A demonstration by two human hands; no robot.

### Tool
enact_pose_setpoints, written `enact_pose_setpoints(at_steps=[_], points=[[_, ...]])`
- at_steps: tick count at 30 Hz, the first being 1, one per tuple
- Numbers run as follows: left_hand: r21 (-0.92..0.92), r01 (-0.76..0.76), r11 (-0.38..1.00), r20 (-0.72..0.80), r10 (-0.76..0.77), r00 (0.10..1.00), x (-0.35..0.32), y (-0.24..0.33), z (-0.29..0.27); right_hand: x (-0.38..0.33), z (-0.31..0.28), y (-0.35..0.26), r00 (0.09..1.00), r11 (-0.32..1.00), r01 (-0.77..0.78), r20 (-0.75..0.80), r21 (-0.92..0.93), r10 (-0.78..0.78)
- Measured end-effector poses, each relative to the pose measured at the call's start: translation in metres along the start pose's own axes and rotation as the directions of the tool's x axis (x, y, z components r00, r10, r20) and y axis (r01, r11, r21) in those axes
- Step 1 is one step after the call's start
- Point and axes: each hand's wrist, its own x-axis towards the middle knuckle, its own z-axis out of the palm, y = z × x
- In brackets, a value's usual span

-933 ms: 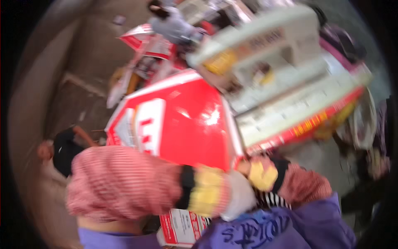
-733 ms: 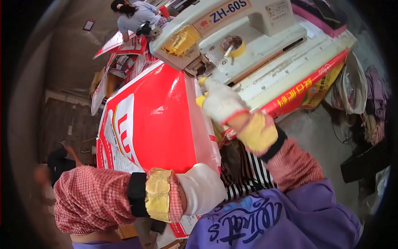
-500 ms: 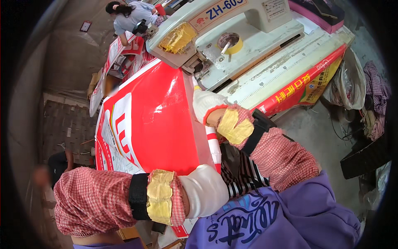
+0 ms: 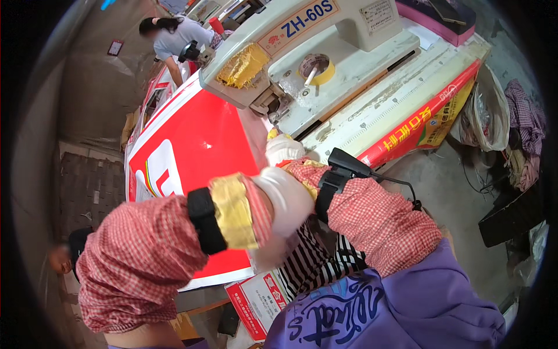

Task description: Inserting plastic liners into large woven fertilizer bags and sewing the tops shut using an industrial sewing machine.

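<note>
A large red-and-white sack (image 4: 218,134) lies under the head of a pale industrial sewing machine (image 4: 235,81). My right hand (image 4: 285,149), in a white glove with yellow on the fingertips, is at the sack's right edge beside the machine's foot. Its fingers look closed on that edge, though they show only in part. Just nearer to me is my left hand (image 4: 289,199), also white-gloved, close to my right wrist. Its fingers are hidden and smeared. Both forearms wear red checked sleeve covers with black straps and yellow patches at the cuffs.
On the machine bed sits a yellow tape roll (image 4: 317,70) with a white stick in it. A red-and-yellow printed sheet (image 4: 421,119) covers the table's front edge. A plastic-lined bag (image 4: 494,110) hangs at right. Another person (image 4: 180,43) works at the far left.
My left hand has moved up and away from me, closer to my right hand. The sack has shifted slightly left, its near corner now in sight. My right forearm has turned.
</note>
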Motion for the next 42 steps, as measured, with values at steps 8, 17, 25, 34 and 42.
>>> enact_pose_setpoints(at_steps=[8, 17, 25, 34, 42], points=[[0.132, -0.017, 0.991, 0.087, 0.006, 0.996, -0.079, -0.014, 0.01, -0.013, 0.003, -0.005, 0.984, 0.972, 0.089, -0.13, -0.215, -0.119], [0.048, 0.0, 0.999, 0.125, -0.007, 0.992, -0.085, 0.039, 0.053, -0.003, 0.0, -0.003, 0.995, 0.988, 0.092, 0.049, -0.127, -0.086], [-0.186, -0.126, 0.974, -0.091, 0.11, 0.99, -0.001, 0.069, -0.008, 0.008, -0.02, -0.025, 0.993, 0.999, -0.051, 0.106, -0.004, 0.052], [0.058, -0.076, 0.995, 0.079, 0.071, 0.994, -0.062, 0.046, -0.015, -0.005, -0.026, 0.002, 0.991, 0.995, -0.027, 0.133, 0.098, 0.014], [-0.286, -0.248, 0.926, -0.248, 0.178, 0.952, -0.01, 0.061, 0.011, -0.012, -0.042, -0.022, 0.988, 0.983, 0.054, 0.136, 0.176, -0.078]])
